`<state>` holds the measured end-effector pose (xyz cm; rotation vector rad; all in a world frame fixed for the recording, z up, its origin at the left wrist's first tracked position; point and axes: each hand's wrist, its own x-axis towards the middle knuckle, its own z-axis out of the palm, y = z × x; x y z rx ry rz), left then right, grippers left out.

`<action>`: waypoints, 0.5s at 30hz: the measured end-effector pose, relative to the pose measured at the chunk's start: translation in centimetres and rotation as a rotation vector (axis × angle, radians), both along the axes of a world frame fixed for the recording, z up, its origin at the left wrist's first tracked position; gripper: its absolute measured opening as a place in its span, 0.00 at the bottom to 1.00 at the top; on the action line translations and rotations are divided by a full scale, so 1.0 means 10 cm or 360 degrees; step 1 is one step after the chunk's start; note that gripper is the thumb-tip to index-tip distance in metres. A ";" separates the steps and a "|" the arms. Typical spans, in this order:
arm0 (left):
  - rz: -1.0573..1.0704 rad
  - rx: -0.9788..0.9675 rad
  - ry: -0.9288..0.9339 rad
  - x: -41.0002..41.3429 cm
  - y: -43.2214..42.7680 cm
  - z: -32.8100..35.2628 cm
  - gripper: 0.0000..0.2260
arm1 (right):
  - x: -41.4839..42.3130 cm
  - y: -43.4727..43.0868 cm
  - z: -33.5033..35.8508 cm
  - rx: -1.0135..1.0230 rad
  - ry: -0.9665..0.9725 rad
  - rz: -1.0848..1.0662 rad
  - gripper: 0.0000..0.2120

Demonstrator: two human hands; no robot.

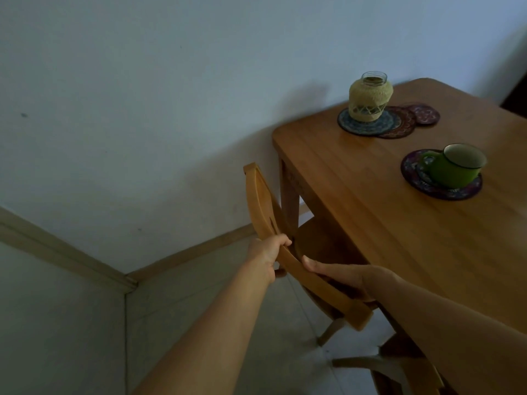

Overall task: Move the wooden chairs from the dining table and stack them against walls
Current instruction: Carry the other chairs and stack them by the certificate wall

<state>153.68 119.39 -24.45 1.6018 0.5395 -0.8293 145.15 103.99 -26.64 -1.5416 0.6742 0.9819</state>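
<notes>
1. Farthest left we see only the pale bluish wall [119, 95] and its beige baseboard [85, 260] meeting in a corner above the light tiled floor [199, 295]; that free stretch of wall looks to us like a fair place for a stack.
2. Our left hand [266, 253] is wrapped around the curved top rail of the honey-coloured wooden chair [258, 201], fingers curled over the rail's upper edge and the thumb underneath.
3. The chair itself stands at the near end of the table, its seat tucked under the tabletop and its back turned toward us.
4. Our right hand [339, 276] holds the same rail further along, fingers laid along the table-side face; how far they close around it we cannot tell.
5. We judge the chair rigid and moderately heavy, smooth enough to slip, so two spread hands on the rail suit dragging; for lifting, one hand under the seat may be steadier.
6. To the right, the wooden dining table [370, 223] carries a twine-wrapped glass jar [370, 96] on round patterned coasters [399, 121] and a green enamel mug [453, 165] on another coaster; bumping the table could upset them.
7. A second chair [399, 369] shows partly at the bottom edge.
</notes>
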 end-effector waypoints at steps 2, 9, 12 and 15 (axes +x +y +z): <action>-0.0022 0.0005 -0.0108 0.00 0.03 -0.01 0.17 | 0.00 0.04 -0.02 -0.0028 -0.0072 0.0052 0.58; -0.0210 -0.0005 -0.0531 0.01 0.36 -0.09 0.50 | 0.00 0.30 -0.11 0.0019 -0.0223 0.0114 0.53; -0.0194 0.0078 -0.0560 0.05 0.53 -0.08 0.47 | 0.02 0.53 -0.14 0.0094 -0.0262 0.0099 0.44; -0.0175 0.0116 -0.0563 0.14 0.78 -0.03 0.46 | 0.08 0.83 -0.14 0.0133 -0.0280 0.0055 0.37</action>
